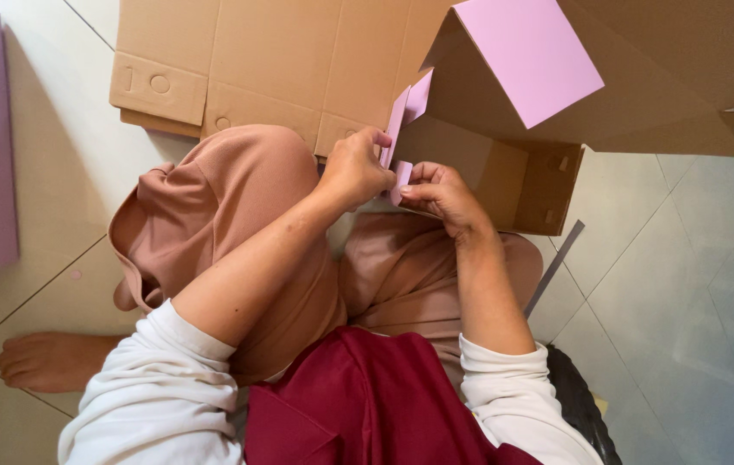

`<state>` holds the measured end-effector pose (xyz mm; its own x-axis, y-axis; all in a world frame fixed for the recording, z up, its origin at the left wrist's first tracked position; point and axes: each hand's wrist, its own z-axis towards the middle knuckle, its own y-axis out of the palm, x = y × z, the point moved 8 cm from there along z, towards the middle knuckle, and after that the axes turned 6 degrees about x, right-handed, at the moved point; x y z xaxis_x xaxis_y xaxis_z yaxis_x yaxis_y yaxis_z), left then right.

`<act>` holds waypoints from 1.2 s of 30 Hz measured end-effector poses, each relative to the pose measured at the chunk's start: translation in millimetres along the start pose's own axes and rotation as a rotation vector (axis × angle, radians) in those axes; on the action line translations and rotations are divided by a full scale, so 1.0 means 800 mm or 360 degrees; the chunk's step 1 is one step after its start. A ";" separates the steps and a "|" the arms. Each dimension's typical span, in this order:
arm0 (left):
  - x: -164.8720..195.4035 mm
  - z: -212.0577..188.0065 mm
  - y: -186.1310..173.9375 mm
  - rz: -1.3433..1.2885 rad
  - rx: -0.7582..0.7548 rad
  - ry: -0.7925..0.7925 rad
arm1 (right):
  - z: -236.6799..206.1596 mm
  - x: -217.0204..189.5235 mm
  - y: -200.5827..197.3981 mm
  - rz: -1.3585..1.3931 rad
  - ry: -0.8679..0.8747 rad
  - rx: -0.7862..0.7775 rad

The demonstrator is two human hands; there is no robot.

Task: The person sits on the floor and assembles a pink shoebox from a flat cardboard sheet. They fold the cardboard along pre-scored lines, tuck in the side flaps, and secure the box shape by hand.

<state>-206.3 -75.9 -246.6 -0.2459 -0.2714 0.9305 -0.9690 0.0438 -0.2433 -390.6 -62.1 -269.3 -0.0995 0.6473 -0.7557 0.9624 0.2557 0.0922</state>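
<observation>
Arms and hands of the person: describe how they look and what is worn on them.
Both the left hand and right hand are bare, no gloves, rings or watch showing. White sleeves are pushed up above the elbows, bunched and creased, leaving the forearms uncovered.

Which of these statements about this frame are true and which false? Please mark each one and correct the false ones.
1. Both hands grip a flap of the pink-and-brown cardboard box. True: the left hand and the right hand pinch it.
2. The person stands at a table. False: they sit on the tiled floor.
3. A flattened brown cardboard sheet lies beyond the knees. True.
4. The sleeves are black. False: they are white.
5. The box's open lid is pink on one face. True.
</observation>
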 end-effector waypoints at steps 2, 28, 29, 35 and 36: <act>-0.001 -0.001 0.000 -0.0010 -0.0010 -0.0030 | 0.000 0.002 -0.001 0.0004 0.0023 0.0001; 0.005 0.002 -0.008 0.0056 -0.0062 -0.0062 | 0.004 0.011 0.005 0.0099 0.0074 -0.0185; -0.001 0.001 -0.007 0.0016 -0.0120 -0.0161 | 0.004 0.010 0.005 0.0059 0.0068 -0.0166; -0.010 -0.002 0.003 -0.0051 -0.0303 -0.0402 | 0.000 0.003 0.011 0.0025 0.0065 -0.0229; -0.011 -0.002 0.004 -0.0053 -0.0304 -0.0413 | 0.001 0.005 0.008 0.0003 0.0073 -0.0170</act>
<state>-207.4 -72.0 -254.9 -0.2230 -0.5106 0.8304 -0.9697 0.2037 -0.1352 -385.0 -58.4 -272.0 -0.1114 0.6794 -0.7253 0.9305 0.3276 0.1640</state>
